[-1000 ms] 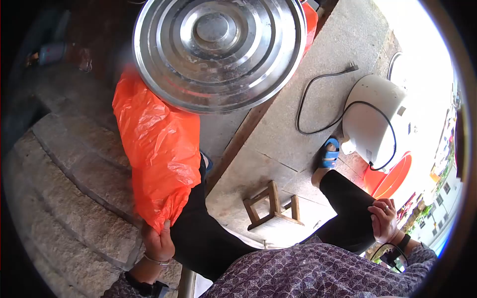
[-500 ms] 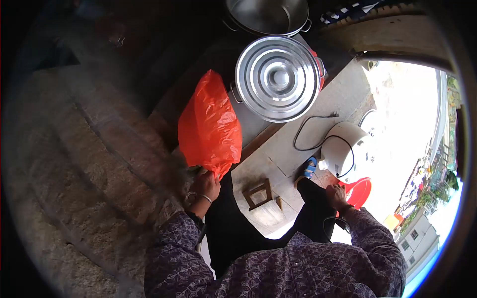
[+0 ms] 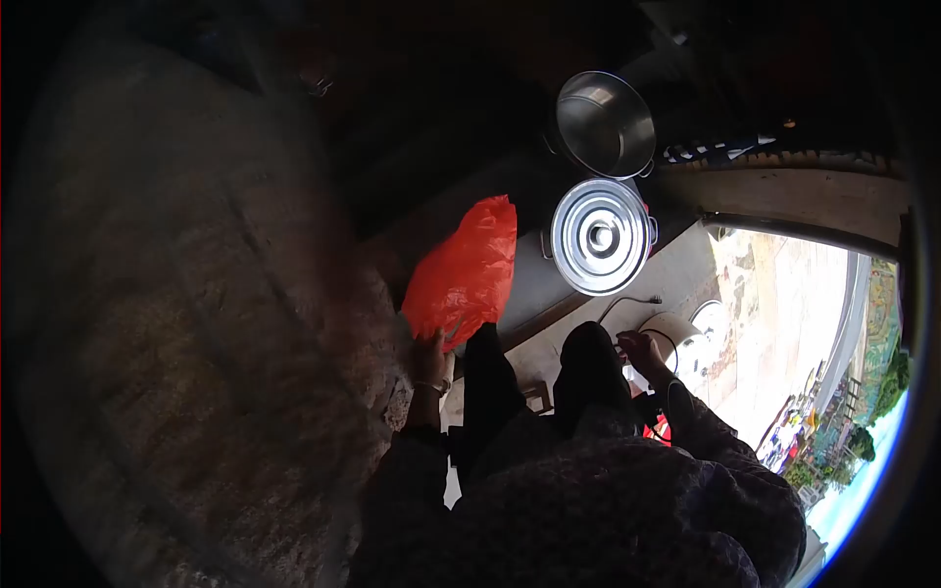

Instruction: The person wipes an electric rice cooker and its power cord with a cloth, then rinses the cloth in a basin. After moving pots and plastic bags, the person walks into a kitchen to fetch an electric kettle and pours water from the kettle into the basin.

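Observation:
My left hand [image 3: 429, 361] is closed on the gathered lower end of a red plastic bag [image 3: 465, 274], which bulges upward beside my left knee. What the bag contains is hidden. My right hand [image 3: 641, 354] is next to my right knee, its fingers bent; the view is too small and dark to make out anything in them. A pot with a shiny ringed metal lid [image 3: 602, 236] stands ahead, to the right of the bag.
An uncovered metal pot [image 3: 605, 127] is beyond the lidded one. A white appliance [image 3: 676, 338] with a black cord [image 3: 627, 302] sits on the floor at the right. A small wooden stool [image 3: 536, 396] and part of a red basin [image 3: 661, 429] show near my legs.
The view has tilted up and drawn back, bringing the uncovered pot fully into view. My left hand keeps hold of the bag. My knees appear raised, and the stool is now mostly hidden.

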`<state>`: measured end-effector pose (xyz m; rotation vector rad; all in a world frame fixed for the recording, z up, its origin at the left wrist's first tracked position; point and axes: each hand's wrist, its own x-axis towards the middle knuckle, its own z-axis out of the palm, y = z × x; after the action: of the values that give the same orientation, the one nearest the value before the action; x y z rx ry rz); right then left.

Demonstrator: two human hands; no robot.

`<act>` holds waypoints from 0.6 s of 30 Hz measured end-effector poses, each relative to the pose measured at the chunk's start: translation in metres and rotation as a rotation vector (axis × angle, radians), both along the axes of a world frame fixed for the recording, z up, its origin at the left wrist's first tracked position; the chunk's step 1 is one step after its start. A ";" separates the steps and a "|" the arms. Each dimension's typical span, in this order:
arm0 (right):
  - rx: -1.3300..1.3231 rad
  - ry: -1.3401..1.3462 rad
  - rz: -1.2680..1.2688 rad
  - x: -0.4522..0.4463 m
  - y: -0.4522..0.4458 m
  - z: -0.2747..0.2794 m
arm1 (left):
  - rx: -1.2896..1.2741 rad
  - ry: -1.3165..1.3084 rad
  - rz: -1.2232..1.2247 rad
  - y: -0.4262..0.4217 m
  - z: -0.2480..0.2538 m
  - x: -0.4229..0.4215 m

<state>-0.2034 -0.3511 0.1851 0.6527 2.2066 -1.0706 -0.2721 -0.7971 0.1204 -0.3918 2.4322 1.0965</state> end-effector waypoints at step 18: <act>-0.244 -0.297 -0.272 -0.114 0.040 -0.019 | 0.718 -0.058 0.984 -0.107 0.103 -0.251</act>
<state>-0.3172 -0.3106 0.1663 0.9524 1.7358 -1.2624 -0.5231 -0.9046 0.2234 -1.3823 1.5530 2.1671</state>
